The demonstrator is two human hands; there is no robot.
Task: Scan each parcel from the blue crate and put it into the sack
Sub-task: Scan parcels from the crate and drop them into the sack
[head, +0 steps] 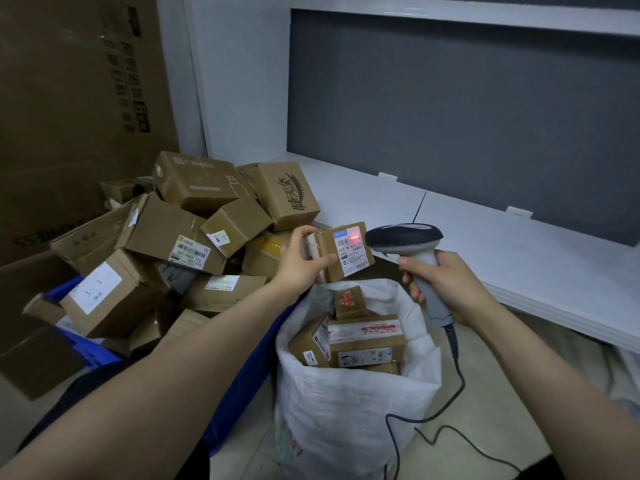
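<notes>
Head view: left hand [299,263] grips parcel [341,251], label facing scanner [408,244]; right hand [446,285] grips scanner.

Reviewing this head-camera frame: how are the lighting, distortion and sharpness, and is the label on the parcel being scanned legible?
Head view: dim, cool light, darkest on the big carton at left; wide-angle lens bends the white shelf edges; the scanner throws a red glow on the parcel label, print soft and only partly legible; no motion blur.

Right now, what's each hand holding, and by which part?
Left hand grips the small labelled parcel by its left end, fingers over the top, thumb on the front. Right hand grips the barcode scanner by its handle.
</notes>
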